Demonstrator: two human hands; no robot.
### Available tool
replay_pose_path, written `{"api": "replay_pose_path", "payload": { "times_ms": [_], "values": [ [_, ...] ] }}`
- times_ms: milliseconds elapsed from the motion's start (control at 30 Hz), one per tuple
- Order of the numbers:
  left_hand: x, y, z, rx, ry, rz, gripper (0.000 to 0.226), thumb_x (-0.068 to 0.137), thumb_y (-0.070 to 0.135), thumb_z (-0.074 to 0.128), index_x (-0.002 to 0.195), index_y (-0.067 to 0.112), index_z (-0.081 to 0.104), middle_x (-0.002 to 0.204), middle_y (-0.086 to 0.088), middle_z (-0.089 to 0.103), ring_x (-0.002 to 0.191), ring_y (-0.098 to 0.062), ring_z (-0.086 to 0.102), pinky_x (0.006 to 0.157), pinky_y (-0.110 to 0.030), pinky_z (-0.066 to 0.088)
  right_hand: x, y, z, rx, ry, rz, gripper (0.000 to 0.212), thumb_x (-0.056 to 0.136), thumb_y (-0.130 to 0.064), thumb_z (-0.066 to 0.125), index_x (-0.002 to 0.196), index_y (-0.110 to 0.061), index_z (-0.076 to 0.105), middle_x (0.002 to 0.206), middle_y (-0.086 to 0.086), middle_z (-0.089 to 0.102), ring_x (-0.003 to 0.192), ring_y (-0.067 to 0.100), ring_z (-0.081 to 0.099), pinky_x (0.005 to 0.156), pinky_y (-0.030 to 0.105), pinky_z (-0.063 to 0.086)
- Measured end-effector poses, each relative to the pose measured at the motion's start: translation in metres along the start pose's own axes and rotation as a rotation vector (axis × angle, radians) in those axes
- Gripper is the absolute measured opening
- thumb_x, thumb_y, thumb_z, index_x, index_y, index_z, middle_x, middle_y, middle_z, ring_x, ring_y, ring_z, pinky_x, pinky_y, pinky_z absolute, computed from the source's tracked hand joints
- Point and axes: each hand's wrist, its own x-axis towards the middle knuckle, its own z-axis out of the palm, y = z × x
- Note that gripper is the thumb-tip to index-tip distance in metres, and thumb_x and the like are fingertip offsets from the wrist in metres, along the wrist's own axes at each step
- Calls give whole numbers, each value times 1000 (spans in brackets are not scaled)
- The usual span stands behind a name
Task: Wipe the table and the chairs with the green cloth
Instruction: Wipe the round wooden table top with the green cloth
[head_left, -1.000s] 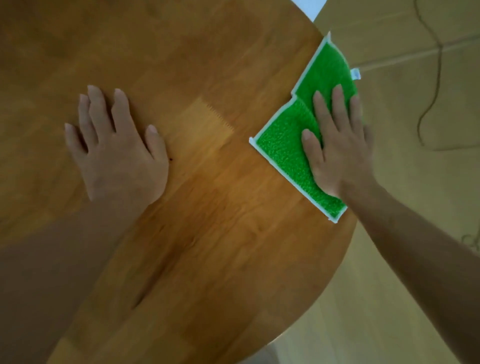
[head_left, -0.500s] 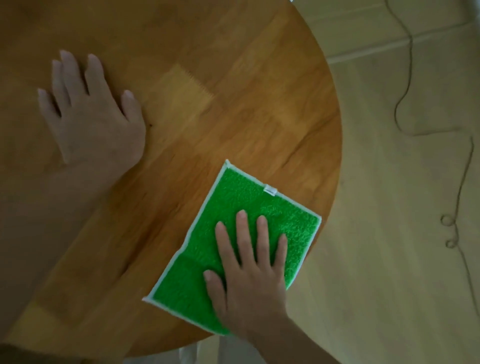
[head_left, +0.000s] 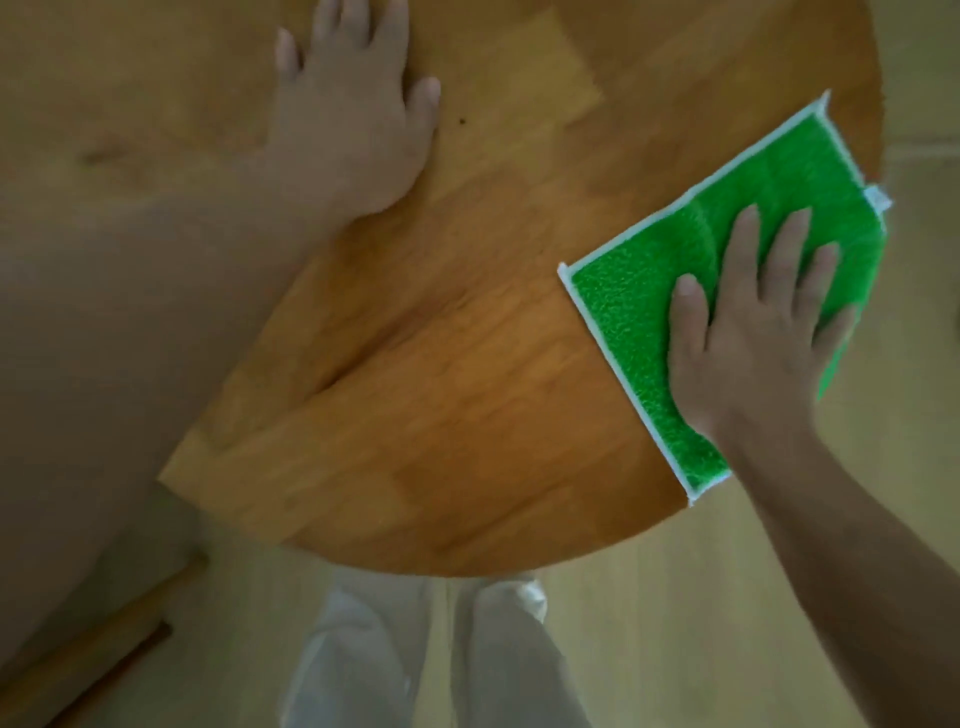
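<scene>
- the right hand (head_left: 748, 338) is lying palm-down on the green cloth (head_left: 691, 291), fingers straight and a little spread, pressing it flat rather than curling round it; this grip is holding nothing in a pinch.
- the green cloth is sitting at about 3 o'clock on the round wooden table (head_left: 467, 389), right at the rim, with its outer side appearing to hang just past the edge over the pale floor (head_left: 675, 623).
- the cloth's long axis is running from roughly 1 o'clock to 7 o'clock, along the curve of the rim; most of the cloth is showing toward 10 and 11 o'clock from the palm, so the unwiped table top is lying inward, toward 9 o'clock.
- the left hand (head_left: 353, 119) is resting flat at about 11 o'clock on the table, fingers straight, well apart from the cloth and holding nothing; the right hand is clearly the one placed to work the cloth.
- the cloth is looking bright green and nubby, with a white stitched border and a small white tag at its 2 o'clock edge; a shallow fold line is crossing it near the fingertips.
- judging from this, the table wipe is under way along the rim; no chair is clearly in view.
- white trouser legs (head_left: 415, 649) are showing at 6 o'clock below the table.
</scene>
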Motion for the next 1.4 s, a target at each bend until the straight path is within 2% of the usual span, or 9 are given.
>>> {"api": "replay_pose_path", "payload": {
  "times_ms": [233, 400, 533, 667, 833, 967, 1067, 1200, 1400],
  "values": [
    [-90, -9, 13, -93, -128, -15, 58, 103, 45, 23, 155, 27, 5, 163, -1, -5, 149, -19, -7, 117, -47, -3, -86, -63, 23, -115, -108, -333, 68, 97, -52, 20, 153, -14, 18, 159, 20, 14, 144, 46, 12, 108, 70, 12],
    [-144, -25, 11, -172, -201, -90, 55, 103, 37, 20, 155, 32, 2, 162, 9, -8, 147, -9, -13, 117, -44, -8, -130, -114, 42, -154, -197, -683, 66, 95, -54, 27, 150, -16, 30, 157, 18, 23, 142, 47, 20, 107, 71, 11],
    [-181, -48, 5, -294, -127, -292, 56, 100, 36, 17, 155, 29, 6, 162, 9, -2, 138, 5, -17, 115, -33, -12, -133, -151, 47, -133, -251, -878, 65, 94, -54, 31, 149, -19, 32, 157, 14, 27, 143, 43, 20, 109, 69, 8],
    [-203, -63, 4, -360, 44, -449, 66, 93, 38, 22, 155, 21, 8, 162, 2, 3, 138, 4, -10, 115, -33, -6, -109, -193, 49, -119, -212, -1061, 64, 92, -53, 32, 150, -26, 31, 158, 5, 25, 147, 35, 12, 111, 65, 2],
    [-200, -59, 5, -420, 194, -501, 66, 94, 33, 27, 155, 17, 9, 162, 0, 1, 141, 0, -10, 117, -31, -5, -87, -233, 56, -160, -211, -1100, 76, 91, -57, 33, 154, -32, 0, 163, -1, -7, 147, 31, -12, 112, 62, -10],
    [-189, -37, 5, -531, 161, -306, 57, 98, 32, 29, 152, 18, 21, 157, 7, 10, 145, -2, 2, 119, -27, 4, -92, -209, 48, -147, -217, -1131, 84, 91, -52, 40, 151, -20, -9, 161, 3, -7, 148, 28, -10, 116, 57, -7],
    [-185, -32, 13, -595, 65, -226, 56, 99, 36, 25, 152, 18, 21, 160, 3, 17, 145, -1, 4, 118, -21, 2, -97, -172, 39, -48, -217, -1074, 76, 91, -49, 39, 153, -15, 12, 160, 7, 16, 149, 26, 8, 119, 52, 10],
    [-186, -33, 26, -395, 24, -150, 59, 99, 44, 13, 152, 18, 18, 161, -1, 13, 148, -9, -1, 118, -24, -5, -84, -128, 32, -17, -213, -942, 68, 98, -51, 31, 152, -11, 21, 159, 9, 20, 148, 23, 13, 118, 41, 13],
    [-200, -53, 22, -336, -32, -19, 62, 100, 49, 23, 153, 21, 6, 160, 0, 2, 148, -11, -6, 118, -26, -6, -77, -130, 18, -7, -212, -944, 63, 95, -47, 37, 144, -8, 42, 153, 11, 34, 143, 26, 28, 112, 50, 24]
  ]
}}
